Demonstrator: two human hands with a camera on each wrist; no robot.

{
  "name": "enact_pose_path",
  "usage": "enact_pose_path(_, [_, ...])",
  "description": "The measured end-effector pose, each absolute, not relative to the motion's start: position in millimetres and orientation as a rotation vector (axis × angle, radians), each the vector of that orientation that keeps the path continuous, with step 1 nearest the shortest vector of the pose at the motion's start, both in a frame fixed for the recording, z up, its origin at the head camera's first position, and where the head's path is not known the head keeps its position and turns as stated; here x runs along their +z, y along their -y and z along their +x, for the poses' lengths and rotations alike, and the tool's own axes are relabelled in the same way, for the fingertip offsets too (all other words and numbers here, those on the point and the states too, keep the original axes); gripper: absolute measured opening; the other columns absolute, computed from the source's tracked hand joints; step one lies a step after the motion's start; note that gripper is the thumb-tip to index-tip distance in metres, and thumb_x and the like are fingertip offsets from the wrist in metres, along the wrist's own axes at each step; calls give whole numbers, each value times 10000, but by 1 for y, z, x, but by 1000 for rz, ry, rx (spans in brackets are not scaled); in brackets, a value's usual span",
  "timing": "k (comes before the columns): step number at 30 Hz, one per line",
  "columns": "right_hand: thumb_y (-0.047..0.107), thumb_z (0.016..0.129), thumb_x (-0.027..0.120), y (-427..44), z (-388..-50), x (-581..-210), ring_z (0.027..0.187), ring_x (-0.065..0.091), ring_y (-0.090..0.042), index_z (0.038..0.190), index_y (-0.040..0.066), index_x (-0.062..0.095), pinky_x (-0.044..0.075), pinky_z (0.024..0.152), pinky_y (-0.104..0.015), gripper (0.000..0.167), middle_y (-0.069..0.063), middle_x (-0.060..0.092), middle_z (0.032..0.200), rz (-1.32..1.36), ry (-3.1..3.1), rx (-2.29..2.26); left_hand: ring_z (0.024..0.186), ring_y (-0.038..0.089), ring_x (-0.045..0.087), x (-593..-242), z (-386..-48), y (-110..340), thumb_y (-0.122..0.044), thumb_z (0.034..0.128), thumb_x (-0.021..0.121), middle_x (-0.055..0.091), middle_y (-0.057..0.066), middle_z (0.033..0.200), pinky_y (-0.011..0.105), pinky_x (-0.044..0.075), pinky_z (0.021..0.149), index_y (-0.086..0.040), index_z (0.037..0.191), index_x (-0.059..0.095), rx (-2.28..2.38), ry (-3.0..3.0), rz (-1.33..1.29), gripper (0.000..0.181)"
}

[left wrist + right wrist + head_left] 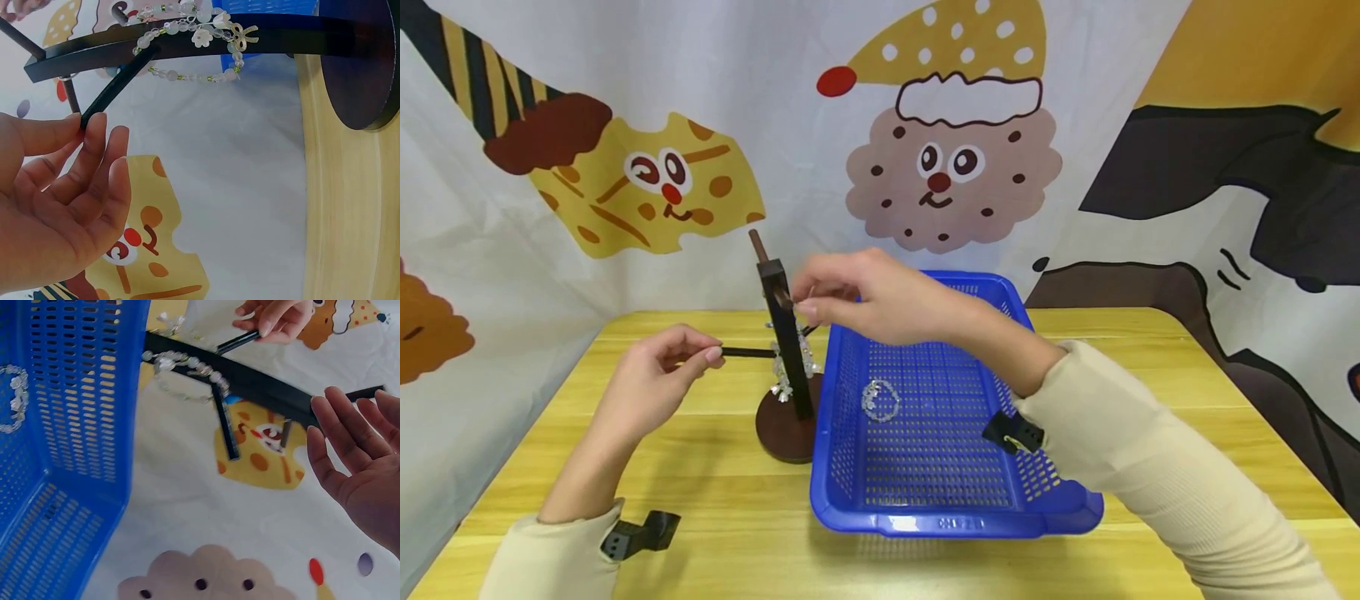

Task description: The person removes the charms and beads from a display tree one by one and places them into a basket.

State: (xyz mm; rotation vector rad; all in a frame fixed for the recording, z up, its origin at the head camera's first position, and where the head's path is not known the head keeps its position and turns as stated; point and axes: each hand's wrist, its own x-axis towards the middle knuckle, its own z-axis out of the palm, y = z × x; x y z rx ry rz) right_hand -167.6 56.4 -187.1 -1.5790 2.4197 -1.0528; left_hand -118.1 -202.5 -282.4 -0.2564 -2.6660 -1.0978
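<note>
A dark stand (792, 350) with a round base (786, 429) and several pegs stands left of the basket. My left hand (651, 383) pinches the end of a black peg (747, 352) between thumb and fingertips. Beaded bracelets with white flowers hang on the stand's lower pegs; one bracelet (202, 37) has a bow charm in the left wrist view. At the stand's upper part is my right hand (887, 300), its fingers bent beside a top peg. In the right wrist view this right hand (362, 450) shows loosely extended fingers, nothing seen in them.
A blue perforated basket (917, 525) sits right of the stand, close to its base, with a beaded bracelet (881, 401) lying inside. The wooden table (730, 500) extends around both. Behind hangs a cloth (797, 167) with printed cartoon figures.
</note>
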Motion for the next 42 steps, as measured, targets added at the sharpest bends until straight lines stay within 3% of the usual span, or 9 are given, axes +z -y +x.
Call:
enact_pose_path(7, [48, 909, 539, -65, -186, -203, 668, 538, -122, 1002, 35, 593, 441, 634, -267, 109, -17, 637, 782, -1452, -2570, -989, 828, 213, 621, -281, -118, 202, -197, 910, 575, 676, 49, 852, 179, 464, 660, -59, 938, 652, -1105, 2675, -240, 160])
enact_pose_path(18, [38, 895, 539, -68, -203, -235, 556, 461, -121, 1044, 2, 607, 424, 604, -263, 168, -27, 569, 680, -1280, -2729, -874, 787, 115, 607, -282, -118, 201, -167, 907, 578, 678, 40, 839, 113, 443, 675, -61, 924, 654, -1091, 2667, -251, 132])
enact_pose_path(21, [38, 897, 532, -68, -204, -238, 591, 500, -122, 1052, 9, 605, 430, 608, -259, 174, -23, 609, 721, -1233, -2723, -901, 788, 100, 603, -282, -118, 201, -174, 907, 579, 678, 37, 842, 115, 442, 670, -67, 927, 654, -1075, 2672, -246, 132])
enact_pose_path(27, [12, 899, 509, -67, -204, -241, 743, 602, -158, 996, 15, 588, 462, 644, -262, 125, -75, 667, 831, -1238, -2687, -957, 818, 196, 613, -280, -120, 202, -168, 912, 570, 678, 71, 865, 161, 449, 624, -42, 941, 656, -1099, 2664, -221, 155])
enact_pose_path(36, [27, 903, 526, -72, -200, -244, 678, 563, -115, 926, 52, 562, 442, 593, -249, 50, 5, 637, 742, -1301, -2660, -968, 814, 235, 607, -280, -133, 203, -224, 925, 550, 681, 84, 850, 230, 426, 588, -45, 947, 657, -1066, 2660, -189, 211])
enact_pose_path(42, [36, 914, 517, -74, -199, -245, 669, 562, -142, 926, 52, 549, 425, 575, -250, 37, 4, 631, 738, -1338, -2637, -960, 758, 239, 604, -279, -139, 200, -166, 912, 569, 669, 88, 789, 231, 425, 552, -29, 919, 655, -1014, 2613, -204, 162])
